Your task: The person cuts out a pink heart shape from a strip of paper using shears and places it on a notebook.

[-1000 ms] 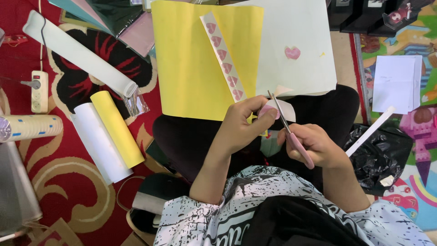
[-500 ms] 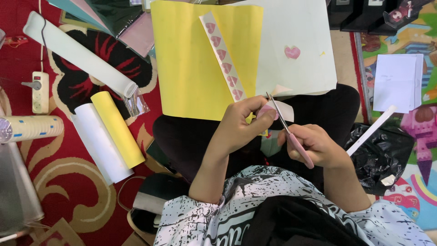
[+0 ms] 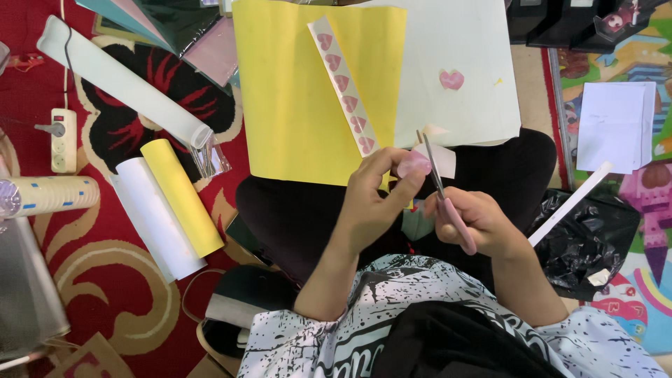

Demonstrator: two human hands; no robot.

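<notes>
Pink paper heart (image 3: 413, 166): light, limp, tears easily; our left hand (image 3: 374, 203) pinches its edge, right hand (image 3: 479, 222) grips scissors (image 3: 442, 192) cutting beside it.

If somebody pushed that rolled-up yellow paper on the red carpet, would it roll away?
The rolled yellow paper tube is round and lies flat, so it would probably roll sideways. The white paper roll lies right beside it and would likely block it that way. It looks hollow and thin, so probably light and easy to squash. The patterned red carpet might slow it.
</notes>
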